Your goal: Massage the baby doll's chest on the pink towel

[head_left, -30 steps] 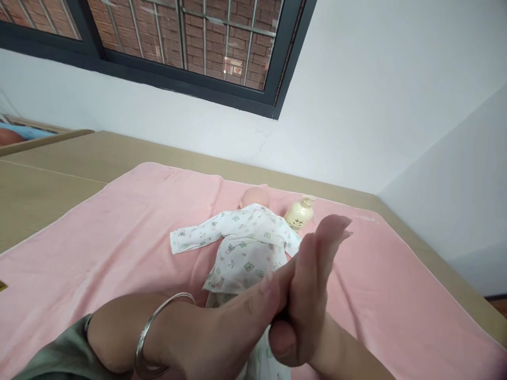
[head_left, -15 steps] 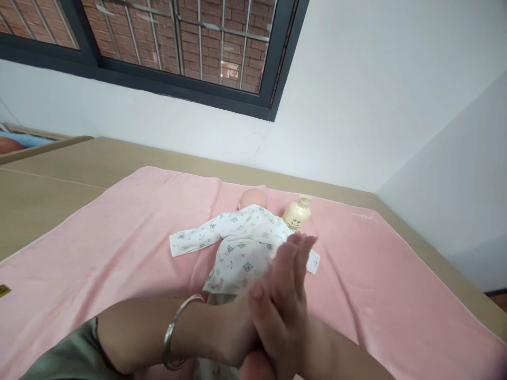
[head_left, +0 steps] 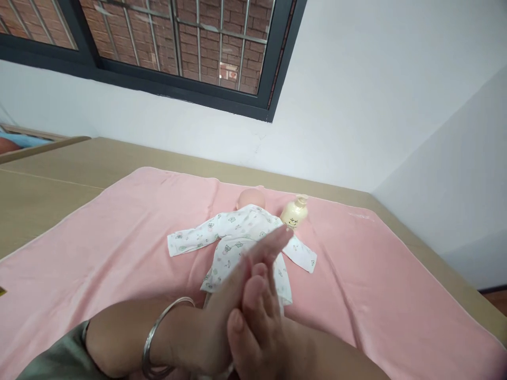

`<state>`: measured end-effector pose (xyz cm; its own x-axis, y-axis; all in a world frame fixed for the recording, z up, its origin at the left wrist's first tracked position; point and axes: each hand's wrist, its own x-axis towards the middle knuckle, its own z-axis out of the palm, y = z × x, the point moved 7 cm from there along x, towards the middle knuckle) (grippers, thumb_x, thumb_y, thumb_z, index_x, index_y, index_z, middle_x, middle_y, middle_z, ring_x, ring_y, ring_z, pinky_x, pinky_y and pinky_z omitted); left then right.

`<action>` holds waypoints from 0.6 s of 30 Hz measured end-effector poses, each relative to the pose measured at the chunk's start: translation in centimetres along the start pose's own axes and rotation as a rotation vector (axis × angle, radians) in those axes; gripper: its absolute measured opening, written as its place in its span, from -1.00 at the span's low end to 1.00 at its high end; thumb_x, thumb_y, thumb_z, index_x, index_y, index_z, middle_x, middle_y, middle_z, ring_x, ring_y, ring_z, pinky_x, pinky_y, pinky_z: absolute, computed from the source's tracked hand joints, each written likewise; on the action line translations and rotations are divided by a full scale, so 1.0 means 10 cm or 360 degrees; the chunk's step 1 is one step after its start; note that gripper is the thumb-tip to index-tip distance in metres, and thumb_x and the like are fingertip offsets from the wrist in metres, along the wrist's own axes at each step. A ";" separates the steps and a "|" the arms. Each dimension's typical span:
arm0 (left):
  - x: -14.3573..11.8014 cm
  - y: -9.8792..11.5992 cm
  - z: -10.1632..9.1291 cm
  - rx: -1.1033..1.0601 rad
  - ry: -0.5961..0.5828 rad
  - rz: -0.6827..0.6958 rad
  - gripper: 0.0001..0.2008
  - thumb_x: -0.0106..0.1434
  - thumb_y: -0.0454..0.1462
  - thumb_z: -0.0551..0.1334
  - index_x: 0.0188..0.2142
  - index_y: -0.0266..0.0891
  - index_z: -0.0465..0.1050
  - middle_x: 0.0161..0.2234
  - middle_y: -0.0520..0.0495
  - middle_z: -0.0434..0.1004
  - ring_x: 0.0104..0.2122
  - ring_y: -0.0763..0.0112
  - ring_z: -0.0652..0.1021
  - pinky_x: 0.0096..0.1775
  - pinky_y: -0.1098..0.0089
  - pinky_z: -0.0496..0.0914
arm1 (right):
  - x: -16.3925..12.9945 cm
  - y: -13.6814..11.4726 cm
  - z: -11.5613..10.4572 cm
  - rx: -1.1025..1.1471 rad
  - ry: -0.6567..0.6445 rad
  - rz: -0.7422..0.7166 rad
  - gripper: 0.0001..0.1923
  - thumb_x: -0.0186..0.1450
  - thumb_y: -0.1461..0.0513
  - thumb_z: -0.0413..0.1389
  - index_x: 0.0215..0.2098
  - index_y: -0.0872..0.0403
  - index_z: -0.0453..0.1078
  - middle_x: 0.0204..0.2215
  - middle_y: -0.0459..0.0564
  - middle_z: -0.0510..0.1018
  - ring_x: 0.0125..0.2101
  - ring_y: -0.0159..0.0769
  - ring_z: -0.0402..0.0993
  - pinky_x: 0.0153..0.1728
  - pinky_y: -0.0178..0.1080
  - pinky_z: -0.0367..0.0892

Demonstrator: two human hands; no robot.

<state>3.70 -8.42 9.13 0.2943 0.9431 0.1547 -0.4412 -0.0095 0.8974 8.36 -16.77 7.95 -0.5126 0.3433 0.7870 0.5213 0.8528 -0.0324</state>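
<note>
beige tabletop [head_left: 47,195] is covered by a pink towel [head_left: 119,248] — on it a baby doll in white printed clothes [head_left: 241,237] is laid beside a cream pump bottle [head_left: 293,212]. left hand [head_left: 233,295] and right hand [head_left: 259,327] are pressed palm to palm just before the doll, fingers together, nothing held.

Place: we take this for a plain indoor room set up for baby-care practice, whether in a home or a training room we cannot tell.
Surface: we see a wide tan desk [head_left: 47,179] spread with a pink towel [head_left: 119,237].
Props: we note a baby doll [head_left: 245,232] in a printed white wrap and a cream pump bottle [head_left: 293,213] just beside its head.
Walls: bare white plaster.
Window: we see a dark-framed barred window [head_left: 178,47] facing red brick.
</note>
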 end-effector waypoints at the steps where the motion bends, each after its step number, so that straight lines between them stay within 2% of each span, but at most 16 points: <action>1: -0.01 0.10 -0.03 0.0024 0.0078 0.0066 -0.32 0.48 0.15 -0.16 0.20 -0.13 0.49 0.15 -0.10 0.60 0.37 0.31 0.34 0.30 0.18 0.36 | 0.03 -0.06 -0.01 -0.0017 0.0058 -0.0107 -0.30 0.35 -0.12 0.18 0.33 0.00 0.24 0.38 0.14 0.32 0.48 0.13 -0.15 0.40 0.21 0.12; 2: -0.01 0.20 -0.06 0.0014 0.0134 0.0146 -0.27 0.49 0.15 -0.22 0.25 -0.21 0.45 0.17 -0.14 0.58 0.37 0.26 0.34 0.36 0.14 0.24 | 0.07 -0.09 -0.02 -0.0030 0.0082 -0.0168 -0.23 0.36 -0.16 0.14 0.35 0.11 0.19 0.40 0.26 0.26 0.49 0.16 -0.19 0.40 0.22 0.11; 3: 0.00 0.31 -0.08 -0.0032 0.0162 0.0227 -0.27 0.49 0.14 -0.23 0.25 -0.19 0.44 0.19 -0.17 0.56 0.38 0.21 0.34 0.37 0.07 0.21 | 0.11 -0.09 0.00 -0.0029 0.0053 -0.0172 -0.18 0.37 -0.20 0.09 0.35 0.17 0.16 0.41 0.34 0.22 0.49 0.16 -0.22 0.39 0.22 0.11; 6: 0.09 0.56 -0.19 -0.0222 0.0222 0.0439 -0.42 0.49 0.11 -0.10 0.21 -0.10 0.43 0.26 -0.18 0.49 0.39 0.08 0.31 0.41 -0.08 0.13 | 0.21 -0.07 0.06 0.0024 -0.0122 -0.0184 -0.20 0.41 -0.21 -0.02 0.34 0.18 0.19 0.39 0.36 0.26 0.48 0.14 -0.14 0.34 0.18 0.22; 8: 0.18 0.66 -0.33 -0.0230 0.0323 0.0549 -0.48 0.47 0.08 -0.04 0.18 -0.09 0.43 0.27 -0.18 0.46 0.40 0.05 0.29 0.42 -0.08 0.12 | 0.26 -0.06 0.05 0.0074 -0.0159 -0.0196 -0.32 0.45 -0.11 -0.04 0.30 0.22 0.28 0.36 0.36 0.32 0.46 0.11 -0.03 0.30 0.12 0.31; 10: 0.28 0.71 -0.48 -0.0185 0.0418 0.0659 -0.51 0.46 0.07 -0.01 0.15 -0.10 0.43 0.26 -0.19 0.45 0.40 0.02 0.28 0.41 -0.08 0.13 | 0.31 -0.03 -0.01 0.0121 -0.0084 -0.0171 -0.46 0.44 0.08 -0.03 0.23 0.27 0.37 0.29 0.35 0.41 0.43 0.04 0.10 0.26 0.01 0.40; 12: 0.40 0.69 -0.63 -0.0134 0.0466 0.0706 -0.53 0.43 0.06 0.02 0.10 -0.12 0.44 0.24 -0.21 0.47 0.38 -0.01 0.32 0.39 -0.10 0.18 | 0.35 0.02 -0.07 0.0161 0.0013 -0.0156 -0.54 0.37 0.22 0.00 0.16 0.27 0.43 0.17 0.28 0.55 0.37 -0.05 0.26 0.21 -0.09 0.46; 15: 0.61 0.55 -0.82 -0.0073 0.0532 0.0731 -0.58 0.39 0.04 0.09 0.04 -0.15 0.46 0.19 -0.23 0.51 0.33 0.00 0.40 0.35 -0.08 0.25 | 0.40 0.17 -0.07 0.0209 0.0017 -0.0120 -0.58 0.34 0.29 0.01 0.11 0.19 0.47 0.02 0.14 0.67 0.19 -0.16 0.52 0.14 -0.17 0.52; 18: 0.80 0.28 -0.97 0.0091 0.0637 0.0733 -0.69 0.33 -0.08 0.17 -0.04 -0.19 0.48 0.10 -0.23 0.58 0.24 0.07 0.49 0.31 -0.03 0.31 | 0.40 0.57 0.06 0.0152 -0.0087 0.0214 -0.62 0.38 0.28 -0.01 0.08 0.10 0.50 -0.02 0.07 0.70 0.01 -0.23 0.65 0.03 -0.19 0.57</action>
<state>-3.43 2.30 8.86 -0.2619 0.8894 0.3746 -0.3979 -0.4532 0.7977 8.91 -10.28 10.58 -0.4801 0.4756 0.7371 0.5218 0.8303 -0.1958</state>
